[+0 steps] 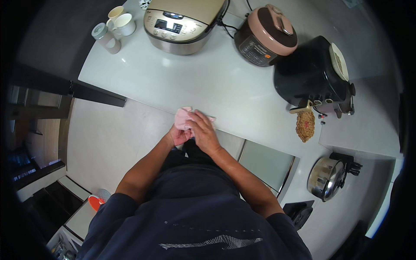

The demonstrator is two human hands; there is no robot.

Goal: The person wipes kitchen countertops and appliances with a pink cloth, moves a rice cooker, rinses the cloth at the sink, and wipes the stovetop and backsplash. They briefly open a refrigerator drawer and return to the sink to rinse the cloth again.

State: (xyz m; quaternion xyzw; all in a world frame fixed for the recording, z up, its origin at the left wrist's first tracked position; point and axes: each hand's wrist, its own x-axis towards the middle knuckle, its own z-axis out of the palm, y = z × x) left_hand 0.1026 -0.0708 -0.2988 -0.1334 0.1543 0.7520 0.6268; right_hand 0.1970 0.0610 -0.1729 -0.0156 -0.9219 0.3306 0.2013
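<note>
A crumpled pink cloth (182,117) is bunched between my two hands, close to the front edge of the white countertop (208,79). My left hand (180,136) lies palm up under the cloth, its fingers mostly hidden by the cloth and the other hand. From above, my right hand (205,134) folds over the cloth, back of the hand towards me. A corner of the cloth sticks out past the right fingers.
Along the back stand a gold rice cooker (180,31), a pink-and-brown pressure cooker (265,37) and a black appliance (308,71). Two mugs (124,25) and a bottle (107,40) stand left. A beaded trivet (305,126) and a steel pot (325,178) sit right.
</note>
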